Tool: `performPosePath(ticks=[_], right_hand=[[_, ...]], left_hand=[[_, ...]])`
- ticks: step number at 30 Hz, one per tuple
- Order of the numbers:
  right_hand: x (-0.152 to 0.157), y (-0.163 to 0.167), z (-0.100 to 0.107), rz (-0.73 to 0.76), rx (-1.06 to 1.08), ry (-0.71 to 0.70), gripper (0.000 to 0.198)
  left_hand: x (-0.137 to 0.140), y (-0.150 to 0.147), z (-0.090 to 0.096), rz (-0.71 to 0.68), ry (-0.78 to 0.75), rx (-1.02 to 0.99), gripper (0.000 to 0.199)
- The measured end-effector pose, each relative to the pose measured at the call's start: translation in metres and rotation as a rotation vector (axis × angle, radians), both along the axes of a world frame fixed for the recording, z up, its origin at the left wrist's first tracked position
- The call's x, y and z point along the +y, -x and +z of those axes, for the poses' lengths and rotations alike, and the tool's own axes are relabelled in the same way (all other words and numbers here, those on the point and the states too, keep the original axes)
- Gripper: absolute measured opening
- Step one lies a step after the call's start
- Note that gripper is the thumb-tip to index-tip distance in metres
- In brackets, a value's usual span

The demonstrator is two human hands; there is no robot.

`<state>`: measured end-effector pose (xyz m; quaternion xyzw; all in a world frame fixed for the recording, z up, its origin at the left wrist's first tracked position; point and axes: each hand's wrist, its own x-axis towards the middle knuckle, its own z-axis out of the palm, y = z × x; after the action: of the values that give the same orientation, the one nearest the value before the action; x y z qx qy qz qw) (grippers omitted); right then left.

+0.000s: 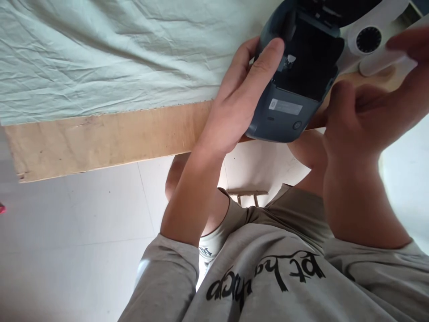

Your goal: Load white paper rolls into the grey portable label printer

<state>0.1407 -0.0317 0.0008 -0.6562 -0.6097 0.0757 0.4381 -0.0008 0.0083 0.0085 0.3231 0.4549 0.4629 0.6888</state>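
We had the dark grey, rounded plastic device [298, 85] between our left hand [246, 91] and right hand [365, 112]. Left of it, the pale green, wrinkled fabric sheet [110, 53] lay on the flat, light-brown wooden board [110, 134]; the white, rounded plastic object [390, 15] was to the device's right.

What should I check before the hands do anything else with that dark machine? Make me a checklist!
1. Left hand has hold of the dark machine: ok, its thumb lies on top, by the left side.
2. Compartment is uncovered: ok, you can see its dark inside.
3. Round button is free of fingers: ok, nothing covers it.
4. Right hand is touching the machine: cannot tell, they're too close in this view.
5. Machine rests steadily on the wooden edge: cannot tell, its underside is hidden.
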Motion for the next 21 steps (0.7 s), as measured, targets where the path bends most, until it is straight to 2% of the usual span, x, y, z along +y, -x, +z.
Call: performPosePath(ticks=[4, 8, 14, 17, 21], right_hand=[[0.015, -0.001, -0.005, 0.009, -0.114, 0.069, 0.042], [0.017, -0.006, -0.006, -0.036, -0.113, 0.088, 0.040], [0.002, -0.005, 0.005, -0.002, -0.352, 0.299, 0.033], [0.000, -0.007, 0.004, 0.011, -0.334, 0.266, 0.035], [-0.001, -0.007, -0.001, 0.038, -0.210, 0.233, 0.046]], left_hand=[[0.002, 0.002, -0.003, -0.037, -0.049, -0.070, 0.009], [0.001, 0.001, -0.003, -0.022, -0.054, -0.096, 0.008], [-0.003, -0.001, 0.001, -0.021, -0.100, -0.027, 0.009], [-0.004, 0.000, 0.004, -0.016, -0.124, 0.022, 0.011], [-0.004, 0.000, 0.008, -0.027, -0.026, 0.030, 0.011]])
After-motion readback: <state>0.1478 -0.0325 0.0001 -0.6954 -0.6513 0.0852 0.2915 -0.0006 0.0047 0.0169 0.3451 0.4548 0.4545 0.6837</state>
